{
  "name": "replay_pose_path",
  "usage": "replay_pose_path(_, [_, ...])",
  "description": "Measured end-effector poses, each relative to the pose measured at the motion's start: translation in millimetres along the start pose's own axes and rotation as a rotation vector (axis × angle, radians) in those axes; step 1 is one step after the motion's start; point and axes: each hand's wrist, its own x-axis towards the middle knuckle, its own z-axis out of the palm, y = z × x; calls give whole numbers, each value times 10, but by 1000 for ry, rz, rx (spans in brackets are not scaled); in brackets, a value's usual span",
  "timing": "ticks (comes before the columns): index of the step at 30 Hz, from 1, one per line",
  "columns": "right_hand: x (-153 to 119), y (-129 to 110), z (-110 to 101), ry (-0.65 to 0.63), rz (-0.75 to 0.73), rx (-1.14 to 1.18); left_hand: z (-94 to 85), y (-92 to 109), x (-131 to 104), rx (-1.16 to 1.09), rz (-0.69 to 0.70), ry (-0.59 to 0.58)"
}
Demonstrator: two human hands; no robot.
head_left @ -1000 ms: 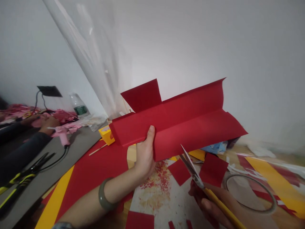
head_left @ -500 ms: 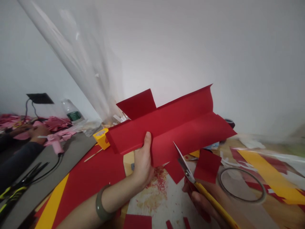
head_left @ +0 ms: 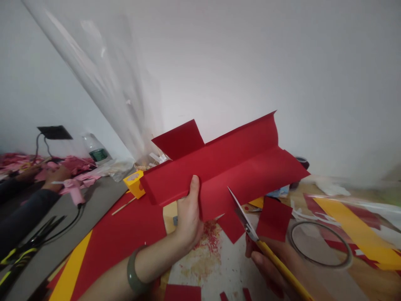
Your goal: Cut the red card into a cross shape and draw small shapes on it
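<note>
A folded sheet of red card with a square flap on its upper left edge is held up in my left hand, thumb in front, fingers behind. A green bangle is on that wrist. My right hand is closed on scissors and also grips a yellow pencil. The scissor blades point up and left, overlapping the lower edge of the card; whether they touch it I cannot tell.
Red card pieces, a tape ring and yellow strips lie right. On the left are a yellow box, a pink glue gun, black pliers, a bottle and another person's hands.
The view has shifted slightly, so the table things sit a little lower and further right. Both hands keep their holds, and the card stays nearly in place.
</note>
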Motion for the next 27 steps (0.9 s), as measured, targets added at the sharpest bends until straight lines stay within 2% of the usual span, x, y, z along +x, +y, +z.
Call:
replay_pose_path(3, [-6, 3, -19, -55, 29, -1, 2, -6, 5, -17, 10, 2])
replay_pose_path(8, [-8, 6, -17, -22, 70, -23, 25, 19, -9, -38, -37, 42])
replay_pose_path(18, [-17, 22, 22, -6, 115, -2, 25, 27, -13, -45, -43, 26])
replay_pose_path(21, [-12, 12, 18, 19, 100, -40, 47, 42, -13, -65, -97, 51])
replay_pose_path(27, [9, -61, 7, 86, 30, -124, 66, 61, -20, -108, -101, 54])
